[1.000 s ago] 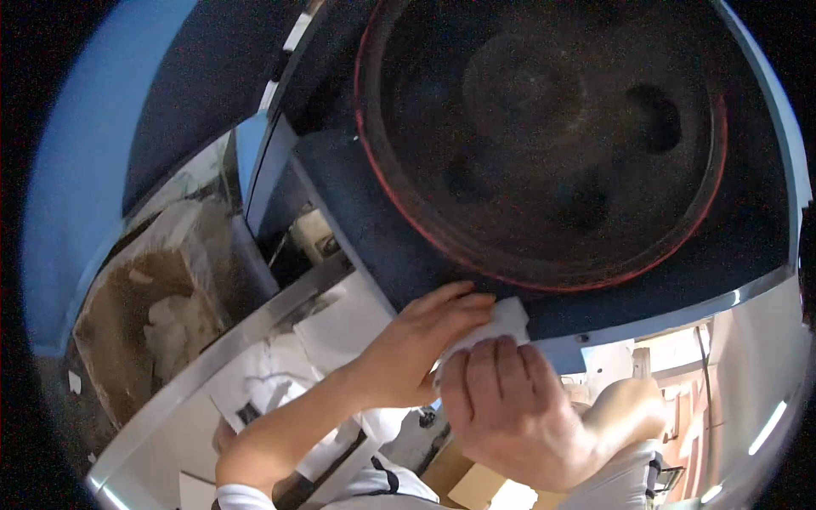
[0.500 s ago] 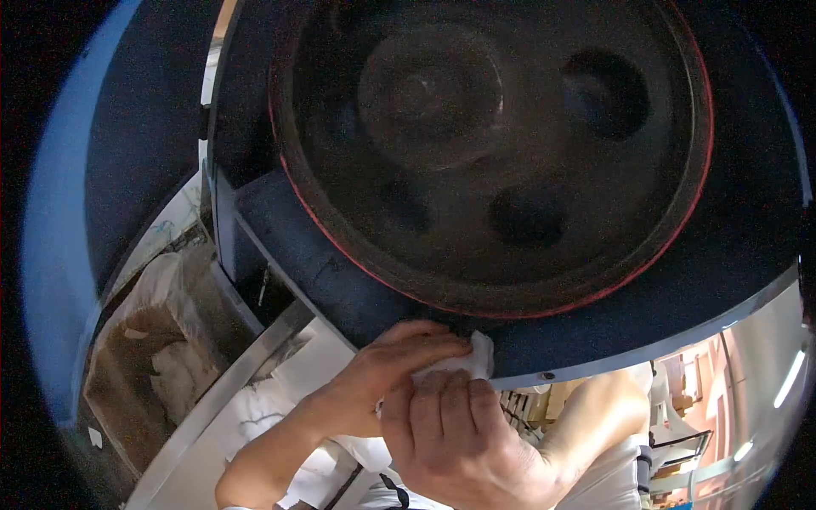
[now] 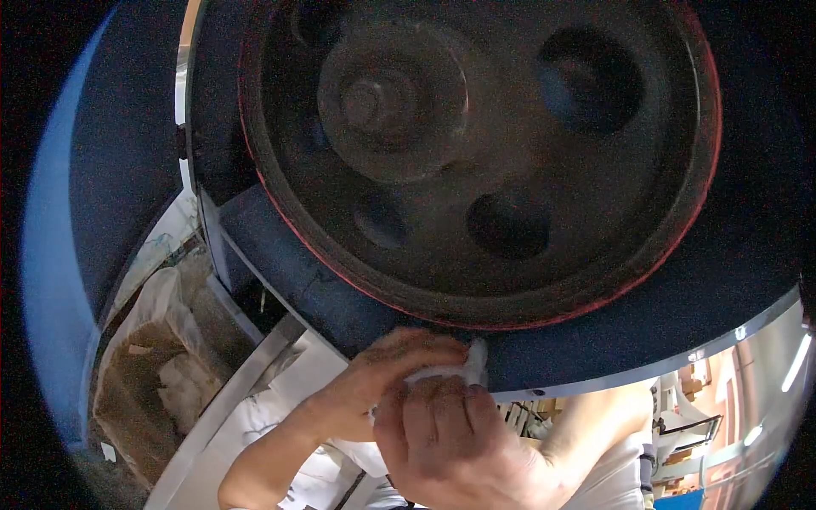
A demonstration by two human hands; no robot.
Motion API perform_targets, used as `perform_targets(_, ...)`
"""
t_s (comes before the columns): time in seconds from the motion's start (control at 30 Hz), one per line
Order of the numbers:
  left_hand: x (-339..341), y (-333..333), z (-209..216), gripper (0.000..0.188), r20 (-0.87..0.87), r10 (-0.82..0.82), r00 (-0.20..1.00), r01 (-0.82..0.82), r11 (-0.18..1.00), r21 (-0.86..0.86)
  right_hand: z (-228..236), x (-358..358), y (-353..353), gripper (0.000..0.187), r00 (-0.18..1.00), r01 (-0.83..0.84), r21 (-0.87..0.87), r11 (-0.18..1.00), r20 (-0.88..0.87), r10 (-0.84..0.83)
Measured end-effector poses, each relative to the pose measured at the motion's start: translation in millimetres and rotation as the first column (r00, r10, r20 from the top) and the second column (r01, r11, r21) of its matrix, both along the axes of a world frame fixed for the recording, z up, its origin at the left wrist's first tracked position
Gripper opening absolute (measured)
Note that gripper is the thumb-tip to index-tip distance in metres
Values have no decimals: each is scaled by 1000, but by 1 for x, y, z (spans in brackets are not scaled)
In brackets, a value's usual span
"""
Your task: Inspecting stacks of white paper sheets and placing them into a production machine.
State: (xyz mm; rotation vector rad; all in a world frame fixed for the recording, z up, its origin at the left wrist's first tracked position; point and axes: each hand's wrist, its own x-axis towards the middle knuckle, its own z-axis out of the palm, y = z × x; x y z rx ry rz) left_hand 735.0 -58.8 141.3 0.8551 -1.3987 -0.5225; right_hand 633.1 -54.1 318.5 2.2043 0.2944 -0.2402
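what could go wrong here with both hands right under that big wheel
The left hand and right hand press a white cloth against the blue housing, right beneath the large dark wheel. If the wheel turned, the cloth or fingers might get caught at its red-edged rim. The wheel looks dusty, so grime may smear.

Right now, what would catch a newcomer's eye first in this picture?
A big dark wheel with round holes and a red-edged rim fills the upper frame, set in a dark blue housing. Below it, the left hand and right hand press a white cloth against the housing's lower edge.
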Motion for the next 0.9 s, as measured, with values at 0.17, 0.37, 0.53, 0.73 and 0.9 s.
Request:
perform_targets(0.17, 4, 13, -3, 63, 92, 120, 989, -122, 992, 15, 15, -4, -11, 42, 999, -17, 24, 1000, -35, 18)
perform_targets(0.37, -1, 19, 8, 69, 23, 26, 999, -28, 996, 85, 31, -7, -5, 42, 995, 33, 5, 999, -95, -33)
perform_targets(0.53, -3, 23, -6, 61, 16, 24, 1000, -24, 999, 33, 18, -1, -26, 35, 985, 93, 222, 971, -164, -57)
perform_targets(0.73, -8, 22, 3, 50, 187, 174, 967, -173, 985, -25, 19, 1, -20, 28, 997, 25, 219, 975, -74, -9)
perform_targets(0.9, -11, 17, 7, 49, 124, 194, 973, -184, 979, -93, 24, -5, -16, 36, 995, 53, 241, 969, -99, -29)
